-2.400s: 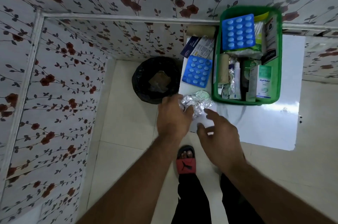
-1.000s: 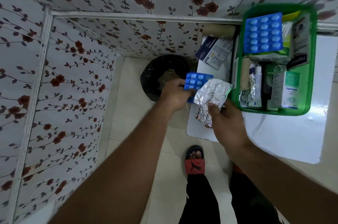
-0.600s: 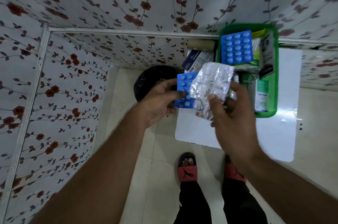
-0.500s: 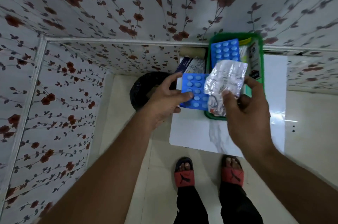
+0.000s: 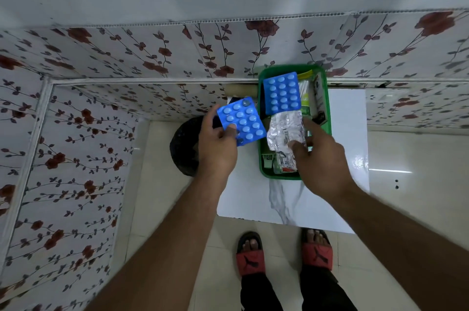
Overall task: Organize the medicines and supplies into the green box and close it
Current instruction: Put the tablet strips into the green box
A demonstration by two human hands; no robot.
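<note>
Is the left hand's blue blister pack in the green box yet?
No, the left hand holds its blue blister pack in the air left of the green box, outside its rim.

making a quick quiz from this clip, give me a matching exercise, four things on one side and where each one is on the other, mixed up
Things:
1. blue blister pack with an empty pocket
2. silver foil strip
3. full blue blister pack
4. black bin

Places:
A. lying in the far end of the green box
B. on the floor, left of the white table
C. held in the left hand, outside the box
D. under the right hand, over the near half of the box

Pairs: 1-C, 2-D, 3-A, 4-B
</note>
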